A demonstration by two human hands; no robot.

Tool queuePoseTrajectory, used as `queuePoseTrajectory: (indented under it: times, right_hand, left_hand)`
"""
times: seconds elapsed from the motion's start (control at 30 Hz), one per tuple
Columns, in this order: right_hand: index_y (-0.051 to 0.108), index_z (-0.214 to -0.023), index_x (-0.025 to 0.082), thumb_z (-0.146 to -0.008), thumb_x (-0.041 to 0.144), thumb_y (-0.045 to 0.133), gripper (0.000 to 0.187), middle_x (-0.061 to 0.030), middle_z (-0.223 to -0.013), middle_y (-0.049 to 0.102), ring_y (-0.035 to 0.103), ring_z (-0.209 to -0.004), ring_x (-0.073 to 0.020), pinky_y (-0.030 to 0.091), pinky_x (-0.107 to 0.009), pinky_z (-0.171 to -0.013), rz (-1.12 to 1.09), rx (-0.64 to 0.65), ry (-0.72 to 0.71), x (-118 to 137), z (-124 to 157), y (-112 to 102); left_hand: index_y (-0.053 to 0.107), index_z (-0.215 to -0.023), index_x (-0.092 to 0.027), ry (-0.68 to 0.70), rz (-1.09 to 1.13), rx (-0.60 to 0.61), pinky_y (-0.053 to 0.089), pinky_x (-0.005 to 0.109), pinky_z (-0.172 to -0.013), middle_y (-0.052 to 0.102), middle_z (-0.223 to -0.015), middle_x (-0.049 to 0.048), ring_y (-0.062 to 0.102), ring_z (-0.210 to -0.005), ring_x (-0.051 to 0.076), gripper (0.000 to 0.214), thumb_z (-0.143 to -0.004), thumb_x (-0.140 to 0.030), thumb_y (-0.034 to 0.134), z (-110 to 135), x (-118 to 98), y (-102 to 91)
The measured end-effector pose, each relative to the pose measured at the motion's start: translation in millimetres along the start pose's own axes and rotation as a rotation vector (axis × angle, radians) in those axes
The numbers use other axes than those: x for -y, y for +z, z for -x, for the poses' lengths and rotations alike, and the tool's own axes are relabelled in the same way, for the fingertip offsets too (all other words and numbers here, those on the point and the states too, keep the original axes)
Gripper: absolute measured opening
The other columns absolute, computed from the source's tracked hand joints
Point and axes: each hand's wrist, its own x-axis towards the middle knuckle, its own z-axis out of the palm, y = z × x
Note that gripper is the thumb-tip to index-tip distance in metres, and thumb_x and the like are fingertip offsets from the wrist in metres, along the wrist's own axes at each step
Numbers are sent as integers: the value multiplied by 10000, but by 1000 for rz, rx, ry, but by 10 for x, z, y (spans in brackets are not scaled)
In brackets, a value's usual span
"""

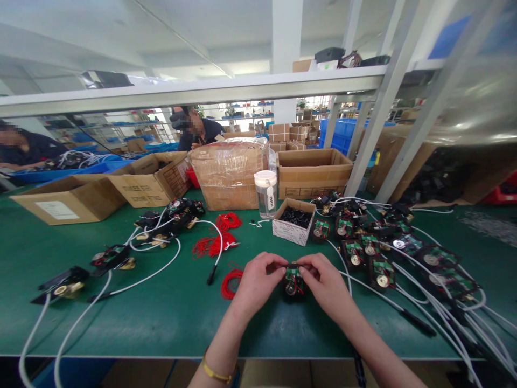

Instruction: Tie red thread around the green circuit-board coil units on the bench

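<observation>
Both my hands grip a small black-cased device with a green circuit board (293, 277), red wires and a round metal part. My left hand (258, 280) pinches its upper left edge, with thumb and forefinger together. From the other side, my right hand (325, 277) closes thumb and fingers on the upper right edge. The device rests at or just above the green tabletop (181, 318); I cannot tell which. What lies under my fingertips is hidden. Bundles of red wire (232, 284) lie left of my left hand.
Several similar devices with white cables (382, 274) crowd the right side; more units (113, 258) lie left. A small box of black parts (297, 216) and a lidded plastic jug (265, 194) stand ahead. Cardboard boxes (228, 172) line the back. Two people sit beyond the bench.
</observation>
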Motion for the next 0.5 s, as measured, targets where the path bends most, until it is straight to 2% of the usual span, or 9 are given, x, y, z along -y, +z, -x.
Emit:
queuePoseTrajectory:
  times: [0.2,0.4,0.5]
  right_hand:
    - [725,-984,237,-920,364,484,279,-48,-915,641,623,-831,-218,496,-368,-769,-27,17,16,-16,4,-44]
    - [731,-1000,238,-907,367,472,304,-34,-889,626,594,-732,-195,486,-362,-729,-55,36,50,-36,-1,-74]
    - [727,-1002,236,-905,381,488,296,-36,-901,631,603,-752,-192,495,-353,-738,-65,38,56,-31,0,-56]
  left_hand:
    - [781,-943,-217,5,-15,15,503,297,-813,704,-913,25,662,-853,175,236,-806,-107,625,19,-8,-28]
    - [785,-951,-226,10,-1,27,507,305,-840,706,-936,30,672,-888,184,195,-835,-174,636,17,7,-32]
    - [781,-936,-221,1,15,7,511,304,-830,704,-926,28,675,-874,183,175,-825,-189,650,16,23,-5]
